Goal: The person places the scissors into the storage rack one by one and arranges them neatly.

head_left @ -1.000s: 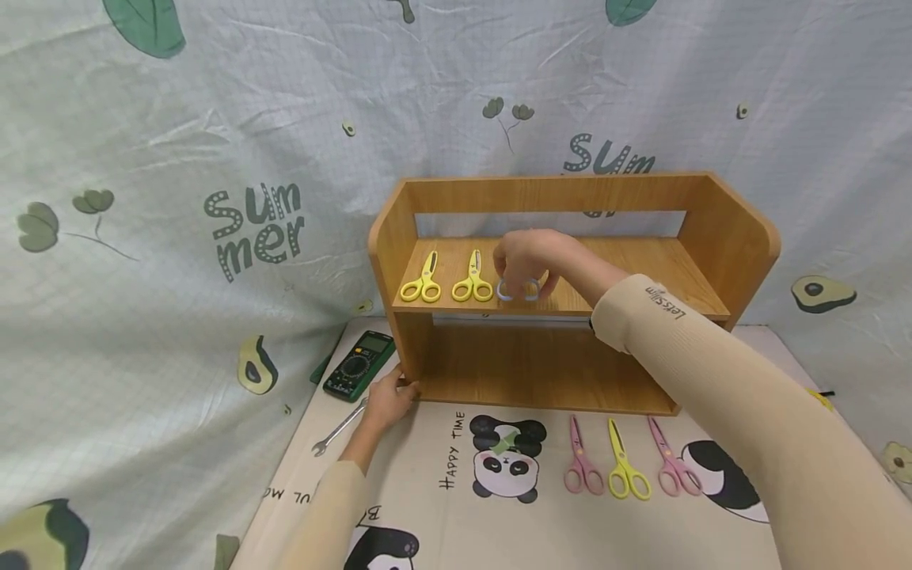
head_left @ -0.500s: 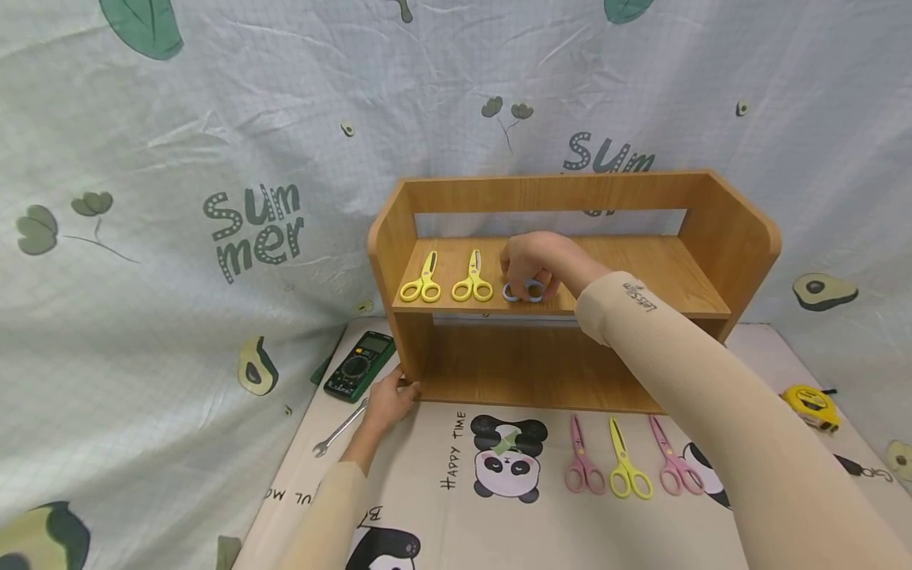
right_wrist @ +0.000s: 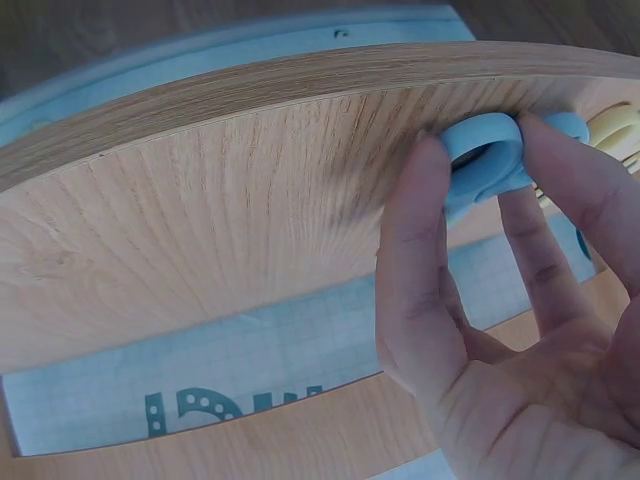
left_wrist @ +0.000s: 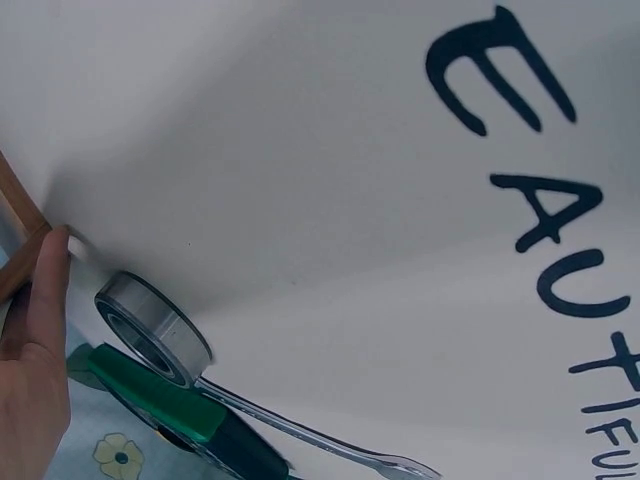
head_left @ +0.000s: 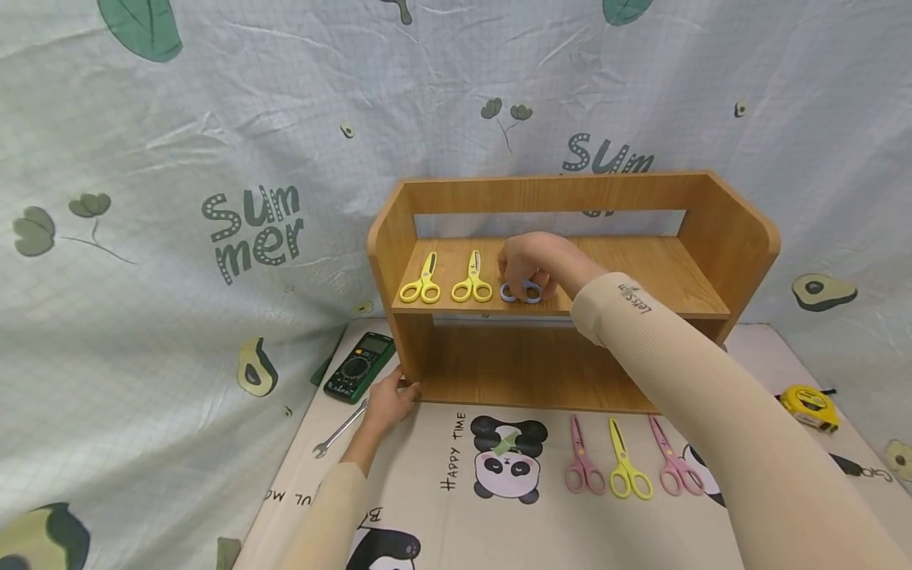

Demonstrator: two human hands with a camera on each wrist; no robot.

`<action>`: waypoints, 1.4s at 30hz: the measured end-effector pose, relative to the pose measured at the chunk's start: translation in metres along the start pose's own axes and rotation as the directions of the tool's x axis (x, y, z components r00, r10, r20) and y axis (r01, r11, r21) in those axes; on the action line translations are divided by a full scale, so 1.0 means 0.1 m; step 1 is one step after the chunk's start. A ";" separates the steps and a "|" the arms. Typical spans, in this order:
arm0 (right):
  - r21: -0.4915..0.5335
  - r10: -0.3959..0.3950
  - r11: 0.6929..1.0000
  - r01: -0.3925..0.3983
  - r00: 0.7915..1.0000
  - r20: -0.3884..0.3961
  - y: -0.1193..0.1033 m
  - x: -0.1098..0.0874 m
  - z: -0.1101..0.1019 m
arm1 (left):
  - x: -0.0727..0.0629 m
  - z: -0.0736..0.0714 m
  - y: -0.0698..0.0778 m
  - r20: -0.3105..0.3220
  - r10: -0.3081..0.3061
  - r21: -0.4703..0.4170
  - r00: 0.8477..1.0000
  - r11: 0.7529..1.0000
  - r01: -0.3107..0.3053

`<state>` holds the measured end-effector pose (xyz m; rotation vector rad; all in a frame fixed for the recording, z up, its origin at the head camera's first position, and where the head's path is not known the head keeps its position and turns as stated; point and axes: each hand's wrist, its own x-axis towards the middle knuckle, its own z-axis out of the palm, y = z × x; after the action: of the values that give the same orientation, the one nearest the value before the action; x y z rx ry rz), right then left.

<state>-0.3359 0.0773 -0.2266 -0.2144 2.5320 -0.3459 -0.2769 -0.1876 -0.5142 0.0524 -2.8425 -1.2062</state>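
Note:
My right hand [head_left: 530, 261] is over the upper board of a two-tier wooden shelf [head_left: 641, 273], pinching a pair of blue scissors [right_wrist: 485, 150] by a handle loop between thumb and finger. Its blades are hidden under the hand. Left of it on the same board lie two yellow scissors, the nearer pair [head_left: 473, 279] and the outer pair [head_left: 422, 281], blades pointing back. My left hand [head_left: 388, 402] holds the shelf's lower front left corner; the left wrist view shows one straight finger [left_wrist: 50, 290] against the wood.
On the table before the shelf lie pink scissors [head_left: 580, 459], yellow scissors [head_left: 627, 463] and more pink scissors [head_left: 673, 459]. A multimeter [head_left: 359, 366], wrench [head_left: 340, 431] and metal ring [left_wrist: 155, 328] are at left. A yellow tape measure [head_left: 811, 407] sits at right.
My right hand and the blue scissors have shifted slightly right, then a little back left. The right forearm moved left, uncovering the tape measure. My left hand stays at the corner.

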 end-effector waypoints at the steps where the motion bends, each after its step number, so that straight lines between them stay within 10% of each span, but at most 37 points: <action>1: 0.000 0.000 1.000 0.000 1.000 0.000 0.00 0.00 0.00 | 0.00 0.00 0.00 0.000 -0.001 0.000 1.000 1.000 0.001; 27: -0.018 -0.159 0.987 0.158 0.981 -0.109 0.04 -0.33 -0.03 | 0.01 0.00 -0.05 0.002 -0.012 0.026 1.000 1.000 0.012; 38: -0.187 -0.423 0.902 0.390 0.884 -0.200 0.18 -0.77 0.60 | 0.03 0.01 -0.06 0.003 -0.004 0.028 1.000 1.000 0.004; 42: -0.127 -0.423 0.905 0.405 0.886 -0.188 0.33 -0.87 0.91 | 0.03 0.01 -0.04 0.009 -0.010 0.011 1.000 1.000 0.010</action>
<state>-0.2157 0.1102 -0.2639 -0.8012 2.7000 -0.4464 -0.2795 -0.1897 -0.5175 0.0622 -2.8602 -1.1960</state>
